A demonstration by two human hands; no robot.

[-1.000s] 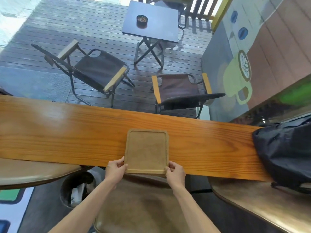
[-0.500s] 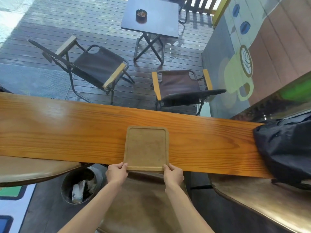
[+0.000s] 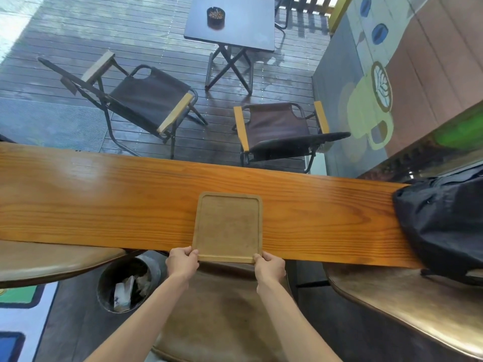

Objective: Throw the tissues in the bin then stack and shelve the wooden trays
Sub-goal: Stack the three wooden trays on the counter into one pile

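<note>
A square wooden tray [image 3: 227, 226] with a raised rim lies flat on the long wooden counter [image 3: 104, 205], its near edge over the counter's front edge. My left hand [image 3: 182, 262] grips the tray's near left corner and my right hand [image 3: 269, 266] grips its near right corner. Whether more trays lie stacked under it I cannot tell. Below the counter on the left stands a round dark bin [image 3: 128, 283] holding crumpled tissues [image 3: 125, 291].
A black bag [image 3: 441, 223] sits on the counter's right end. Brown padded stools stand below at the left [image 3: 52, 259], centre [image 3: 222, 317] and right [image 3: 407, 309]. Beyond the counter are two folding chairs and a small table with an ashtray [image 3: 216, 15].
Both hands have stayed on the tray's near corners and drawn it slightly toward me. The view has tilted down, showing more of the bin.
</note>
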